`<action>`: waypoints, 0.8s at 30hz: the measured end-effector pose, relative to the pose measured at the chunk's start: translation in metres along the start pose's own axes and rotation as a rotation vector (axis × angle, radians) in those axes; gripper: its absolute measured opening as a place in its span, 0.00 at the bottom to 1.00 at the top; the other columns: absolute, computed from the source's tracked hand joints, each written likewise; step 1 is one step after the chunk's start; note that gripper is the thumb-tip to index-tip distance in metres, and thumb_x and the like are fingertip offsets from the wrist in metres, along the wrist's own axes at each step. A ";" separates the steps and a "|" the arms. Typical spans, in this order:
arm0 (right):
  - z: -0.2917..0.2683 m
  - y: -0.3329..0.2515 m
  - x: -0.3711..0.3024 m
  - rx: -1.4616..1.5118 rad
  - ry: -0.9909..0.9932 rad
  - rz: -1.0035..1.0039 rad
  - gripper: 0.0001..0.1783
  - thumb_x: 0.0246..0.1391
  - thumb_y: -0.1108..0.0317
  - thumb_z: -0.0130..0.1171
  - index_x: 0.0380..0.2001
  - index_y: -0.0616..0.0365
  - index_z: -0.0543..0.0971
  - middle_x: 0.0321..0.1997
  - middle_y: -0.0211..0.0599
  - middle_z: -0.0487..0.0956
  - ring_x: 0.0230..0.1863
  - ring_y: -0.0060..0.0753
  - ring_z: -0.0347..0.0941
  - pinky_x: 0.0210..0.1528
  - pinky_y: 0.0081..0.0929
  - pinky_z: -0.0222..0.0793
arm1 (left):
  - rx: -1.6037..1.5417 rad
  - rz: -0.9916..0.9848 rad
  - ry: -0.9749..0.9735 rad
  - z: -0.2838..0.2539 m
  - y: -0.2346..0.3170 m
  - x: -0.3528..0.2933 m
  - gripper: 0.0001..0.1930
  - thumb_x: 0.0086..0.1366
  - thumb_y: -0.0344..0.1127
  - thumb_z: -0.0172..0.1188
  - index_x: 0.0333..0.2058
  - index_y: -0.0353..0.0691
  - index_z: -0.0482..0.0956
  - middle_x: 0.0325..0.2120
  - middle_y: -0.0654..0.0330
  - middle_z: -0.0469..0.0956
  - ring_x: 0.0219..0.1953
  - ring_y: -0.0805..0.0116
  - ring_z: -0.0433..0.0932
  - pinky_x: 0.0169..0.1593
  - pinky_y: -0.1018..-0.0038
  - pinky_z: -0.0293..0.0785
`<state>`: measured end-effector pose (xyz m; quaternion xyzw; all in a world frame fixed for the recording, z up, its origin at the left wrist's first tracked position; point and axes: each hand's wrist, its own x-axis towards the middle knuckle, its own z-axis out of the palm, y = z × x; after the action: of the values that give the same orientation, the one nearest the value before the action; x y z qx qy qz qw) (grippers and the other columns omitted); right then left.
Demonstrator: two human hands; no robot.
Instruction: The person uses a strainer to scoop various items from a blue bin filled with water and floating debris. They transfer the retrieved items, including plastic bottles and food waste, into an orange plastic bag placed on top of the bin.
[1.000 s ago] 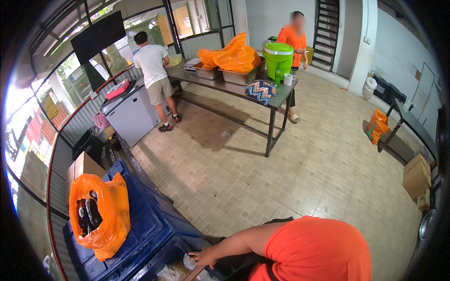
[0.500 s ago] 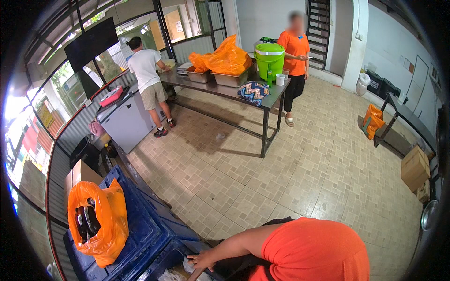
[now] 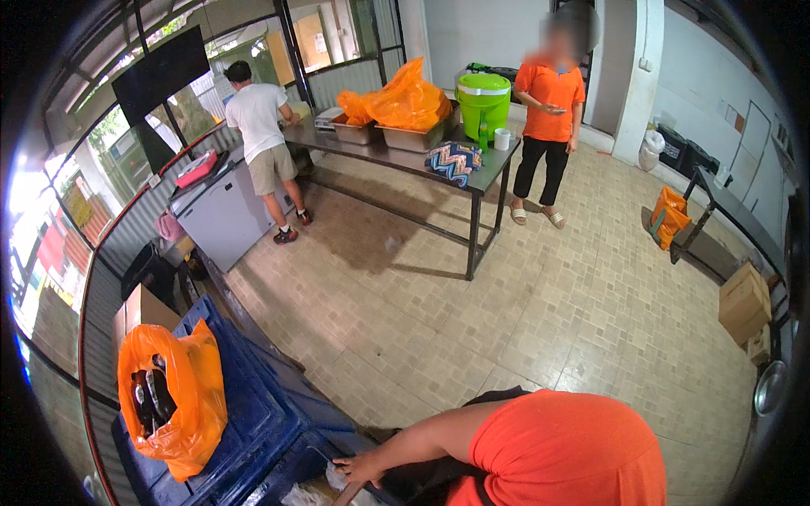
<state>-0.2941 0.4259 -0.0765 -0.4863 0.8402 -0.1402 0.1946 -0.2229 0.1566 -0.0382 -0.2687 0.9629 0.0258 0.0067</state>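
Observation:
An arm in an orange sleeve reaches left from the bottom edge. It ends in my left hand (image 3: 359, 466), fingers spread, resting inside an open blue plastic crate (image 3: 291, 472). The fingertips touch white plastic wrapping (image 3: 305, 495) in the crate. A thin brown stick-like thing (image 3: 342, 494) lies just below the hand; I cannot tell what it is. My right hand is hidden. On the stacked blue crates (image 3: 253, 396) to the left sits an orange plastic bag (image 3: 181, 405) holding dark bottles (image 3: 152, 396).
A long metal table (image 3: 396, 156) at the back carries steel trays, orange bags, a green drink cooler (image 3: 483, 103) and a patterned cloth. One person in white stands at its left end, another in orange at its right. A grey chest freezer (image 3: 224, 211) and cardboard boxes (image 3: 742, 299) line the walls.
The view has swung and dipped, so the table and both people sit lower and nearer. The person in orange has stepped to the table's right end. My hand stays in the crate.

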 end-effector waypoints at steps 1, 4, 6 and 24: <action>0.002 0.002 0.002 -0.045 0.032 -0.032 0.57 0.33 0.43 0.80 0.66 0.54 0.68 0.81 0.52 0.41 0.80 0.65 0.20 0.66 0.64 0.66 | 0.000 0.001 -0.001 0.000 -0.003 0.001 0.29 0.64 0.46 0.58 0.48 0.19 0.69 0.42 0.37 0.76 0.47 0.39 0.76 0.51 0.46 0.72; 0.011 0.001 0.003 0.018 -0.037 0.040 0.55 0.35 0.43 0.79 0.65 0.53 0.68 0.82 0.50 0.41 0.81 0.64 0.22 0.63 0.66 0.67 | 0.020 0.019 -0.002 -0.001 -0.012 0.002 0.28 0.64 0.46 0.58 0.47 0.19 0.70 0.41 0.38 0.76 0.47 0.40 0.76 0.51 0.46 0.72; 0.011 0.001 0.000 0.105 -0.012 0.104 0.53 0.37 0.45 0.79 0.65 0.52 0.68 0.82 0.49 0.40 0.81 0.62 0.22 0.61 0.67 0.70 | 0.021 0.024 -0.010 -0.001 -0.013 0.003 0.28 0.64 0.45 0.58 0.47 0.19 0.70 0.41 0.38 0.76 0.46 0.40 0.76 0.51 0.46 0.72; 0.014 0.008 0.012 0.026 -0.061 0.047 0.56 0.37 0.43 0.79 0.67 0.50 0.65 0.82 0.48 0.39 0.81 0.60 0.18 0.63 0.57 0.72 | 0.008 -0.002 -0.002 0.000 0.004 0.011 0.25 0.65 0.45 0.56 0.43 0.21 0.73 0.38 0.40 0.78 0.44 0.42 0.78 0.48 0.48 0.74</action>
<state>-0.2997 0.4187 -0.0948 -0.4679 0.8432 -0.1316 0.2297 -0.2346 0.1542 -0.0382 -0.2698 0.9626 0.0220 0.0086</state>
